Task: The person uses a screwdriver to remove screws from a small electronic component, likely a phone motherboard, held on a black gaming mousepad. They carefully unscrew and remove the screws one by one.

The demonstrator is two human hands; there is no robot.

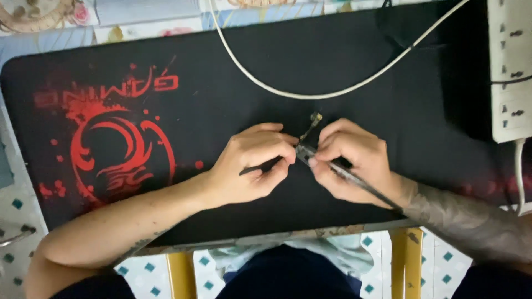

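My left hand (249, 163) pinches thin black tweezers (260, 166) whose tips point toward a small brass-coloured part (315, 118) lying on the black desk mat (310, 61). My right hand (354, 160) grips a long dark slender tool (360, 185) that runs back along my forearm. Both hands meet at the mat's middle, their fingertips almost touching around a small grey piece (305, 152). The exact shape of that piece is hidden by my fingers.
The black mat carries a red swirl print (111, 144) on its left half. A white cable (310, 94) loops across the far side. A white power strip (510, 66) lies at the right edge. Yellow table legs (407, 260) and a tiled floor show below.
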